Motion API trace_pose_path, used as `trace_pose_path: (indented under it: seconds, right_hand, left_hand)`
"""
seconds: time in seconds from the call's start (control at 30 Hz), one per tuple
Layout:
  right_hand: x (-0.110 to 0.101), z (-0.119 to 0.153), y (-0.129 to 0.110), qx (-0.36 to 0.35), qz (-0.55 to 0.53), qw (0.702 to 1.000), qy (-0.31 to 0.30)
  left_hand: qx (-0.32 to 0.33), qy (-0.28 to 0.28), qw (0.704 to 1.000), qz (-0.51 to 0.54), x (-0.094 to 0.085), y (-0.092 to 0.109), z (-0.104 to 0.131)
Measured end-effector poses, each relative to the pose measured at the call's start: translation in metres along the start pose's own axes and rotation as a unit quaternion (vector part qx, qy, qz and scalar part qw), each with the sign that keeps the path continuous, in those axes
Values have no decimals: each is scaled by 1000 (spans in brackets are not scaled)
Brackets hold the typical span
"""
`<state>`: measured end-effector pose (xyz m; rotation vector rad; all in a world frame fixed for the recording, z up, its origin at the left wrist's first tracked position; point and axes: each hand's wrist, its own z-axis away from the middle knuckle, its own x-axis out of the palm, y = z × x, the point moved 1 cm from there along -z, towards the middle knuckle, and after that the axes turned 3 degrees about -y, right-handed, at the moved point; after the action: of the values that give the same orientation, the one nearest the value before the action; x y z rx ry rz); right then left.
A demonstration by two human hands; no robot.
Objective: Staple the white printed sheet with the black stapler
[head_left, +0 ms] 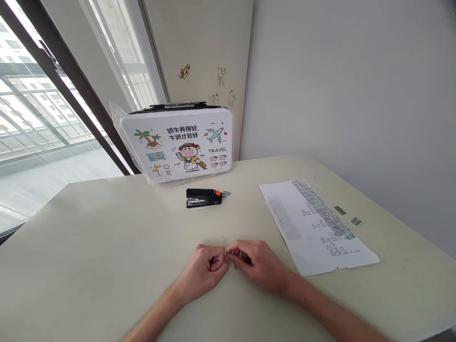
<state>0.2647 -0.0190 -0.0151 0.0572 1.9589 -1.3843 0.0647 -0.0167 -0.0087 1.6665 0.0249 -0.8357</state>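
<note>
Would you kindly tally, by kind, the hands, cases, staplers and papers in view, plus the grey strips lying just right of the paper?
Hands: 2 (left hand, right hand)
Stapler: 1
Paper: 1
Case: 1
Grey strips: 2
Total: 7

Soft daylight was admitted through the window (24, 104) at left, where detail was washed out; the wall (342, 90) was dimly lit.

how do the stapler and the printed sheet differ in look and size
The stapler is black with an orange part; the printed sheet is white with grey-and-black print. The stapler is compact and thick; the printed sheet is larger and thin. Both lie on the table.
</note>
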Motion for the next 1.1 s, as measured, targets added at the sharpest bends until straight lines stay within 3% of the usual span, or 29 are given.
trace_pose_path:
  seconds: [0.77, 0.83, 0.93, 1.0, 1.1]
  right_hand:
    - [-4, 2, -4, -4, -6, 1000, -11]
    - [-17, 7, -5, 4, -15, 1000, -17]
    - [-58, 19, 6, 32, 44, 998, 21]
    - [-91, 32, 27, 74, 139, 986, 63]
    - [-128, 58, 70, 165, 277, 942, 96]
  left_hand:
    - [8, -2, 1000, -17, 0, 0, 2]
    - [6, -3, 1000, -17, 1, 0, 2]
    - [0, -9, 1000, -16, 0, 0, 2]
    - [-3, -12, 1000, -11, 0, 1, 2]
    - [-5, -13, 1000, -7, 0, 1, 3]
